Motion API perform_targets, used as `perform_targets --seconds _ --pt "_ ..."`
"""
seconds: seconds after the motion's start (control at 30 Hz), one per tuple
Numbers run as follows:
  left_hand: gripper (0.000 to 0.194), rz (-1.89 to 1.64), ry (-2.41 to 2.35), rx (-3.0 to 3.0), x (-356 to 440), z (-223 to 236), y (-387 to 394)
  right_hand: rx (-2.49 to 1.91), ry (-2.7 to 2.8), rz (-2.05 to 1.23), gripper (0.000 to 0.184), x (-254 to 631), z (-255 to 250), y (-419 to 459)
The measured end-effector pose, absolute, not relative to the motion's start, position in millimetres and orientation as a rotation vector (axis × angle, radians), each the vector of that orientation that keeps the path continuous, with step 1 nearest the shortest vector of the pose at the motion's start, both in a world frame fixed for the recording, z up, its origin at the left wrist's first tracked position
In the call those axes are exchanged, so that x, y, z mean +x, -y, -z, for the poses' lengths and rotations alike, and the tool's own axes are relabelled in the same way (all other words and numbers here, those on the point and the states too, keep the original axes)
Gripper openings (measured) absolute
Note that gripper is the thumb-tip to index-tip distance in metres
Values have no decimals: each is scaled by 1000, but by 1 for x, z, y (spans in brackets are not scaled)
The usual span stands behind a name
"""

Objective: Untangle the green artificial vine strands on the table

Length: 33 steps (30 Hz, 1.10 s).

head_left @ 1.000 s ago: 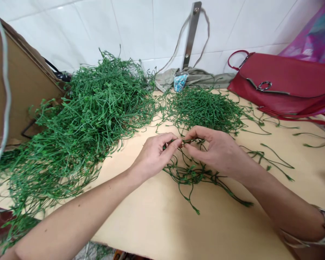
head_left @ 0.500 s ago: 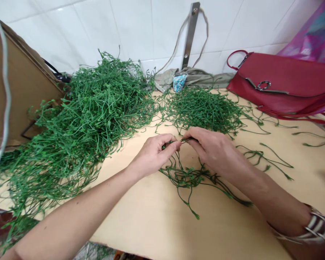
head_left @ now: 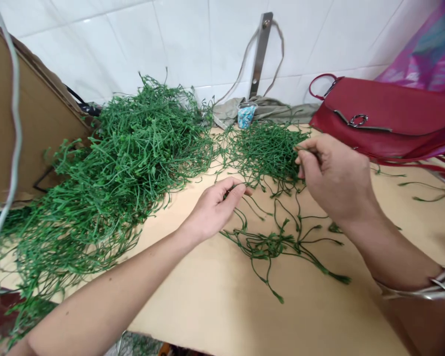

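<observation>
My left hand (head_left: 215,207) is pinched, thumb against forefinger, on thin green artificial stems that trail out past the fingertips over the table. To the right and higher up, my right hand (head_left: 337,180) is closed in a pinch on a green stem, at the right edge of a smaller heap of stems (head_left: 265,148). Its palm side and part of the stem are hidden. Below and between the hands lies a loose tangle of green stems (head_left: 270,244) with small forked tips. A large pile of green stems (head_left: 144,138) spreads along the left side.
A cardboard box (head_left: 29,118) and a hanging white cable (head_left: 15,123) stand at the left. At the back are a small cup of blue-and-white pieces (head_left: 246,116) and grey cloth (head_left: 285,110). A red handbag (head_left: 393,109) lies at the back right on the pale tabletop (head_left: 207,296).
My right hand has moved away from the left, up and right to the smaller heap. My left hand stays almost in place. The tangle's stems have spread towards the right.
</observation>
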<state>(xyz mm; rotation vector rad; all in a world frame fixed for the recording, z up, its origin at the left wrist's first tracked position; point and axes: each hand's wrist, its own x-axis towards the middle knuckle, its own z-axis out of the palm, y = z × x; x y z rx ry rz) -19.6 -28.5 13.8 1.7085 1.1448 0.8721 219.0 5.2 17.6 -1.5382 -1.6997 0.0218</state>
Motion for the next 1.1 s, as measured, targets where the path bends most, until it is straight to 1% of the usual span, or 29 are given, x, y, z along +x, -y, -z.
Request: perform_targets --seconds 0.03,0.1,0.17,0.2,0.23,0.3,0.37,0.47,0.63,0.7,0.77,0.8,0.97,1.1 --pt "26 -877 -1152 1689 -20 -11 26 -1520 1642 -101 15 220 -15 -7" --pt "24 -909 -1179 1688 -21 -8 22 -1458 1585 -146 31 224 -10 -9" --pt "21 -952 -1191 1664 -22 -7 20 -1428 1598 -15 44 228 -9 -7" --pt "19 -968 -1177 1620 -22 -6 19 -1428 1637 74 45 229 -11 -5" --pt "18 -984 -1155 1558 -22 -5 19 -1419 1689 147 42 228 -13 -1" --pt "15 -1015 -1111 1417 -22 -4 17 -1332 1784 196 29 219 -19 7" --pt "14 -1054 -1096 1320 -21 -1 16 -1186 1859 170 19 204 -22 15" --pt "11 -1119 -1113 1290 -20 1 14 -1070 1957 66 15 182 -16 23" --pt "13 -1100 -1009 1206 -18 1 15 -1170 2000 -311 24 165 -3 29" --pt "15 -1062 -1025 1160 -18 -1 17 -1222 1965 -492 20 163 -4 30" --pt "17 -1051 -1054 1119 -18 -3 17 -1256 1945 -597 16 162 -8 31" --pt "16 -1053 -1056 1107 -18 -4 17 -1275 1944 -613 15 162 -11 32" --pt "10 -1095 -1014 1089 -19 -5 14 -1297 1952 -622 25 162 -16 34" --pt "10 -1115 -997 1089 -19 -1 10 -1282 1955 -624 26 164 -10 31"
